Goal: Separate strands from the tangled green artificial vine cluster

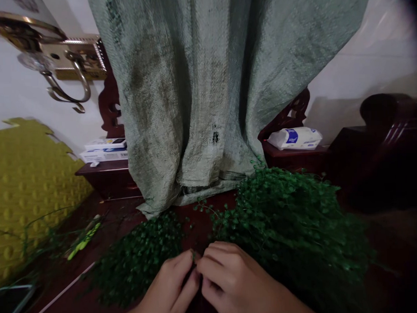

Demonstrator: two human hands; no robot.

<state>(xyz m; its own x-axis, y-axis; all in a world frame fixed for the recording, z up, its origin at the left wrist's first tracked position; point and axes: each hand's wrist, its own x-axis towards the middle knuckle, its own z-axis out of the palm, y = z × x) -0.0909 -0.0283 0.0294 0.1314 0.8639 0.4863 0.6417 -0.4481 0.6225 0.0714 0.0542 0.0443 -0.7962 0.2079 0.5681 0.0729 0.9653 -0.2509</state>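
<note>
My left hand (175,283) and my right hand (229,276) meet at the lower middle, their fingertips pinched close together. A tiny bit of green shows between the fingertips; what else they hold is hidden. To the left of my left hand lies a smaller heap of green leafy stems (133,259). A larger, bushier heap of the same greens (289,217) spreads behind my right hand and to its right. Both heaps rest on a dark red wooden surface (197,221).
A grey-green woven sack (206,92) hangs behind the greens. Small boxes (105,151) stand at left, a tissue pack (295,138) at right. A yellow-green strip (84,240), a thin pale stick (59,296) and a yellow foam mat (28,181) are at left. Metal hooks (77,81) project above.
</note>
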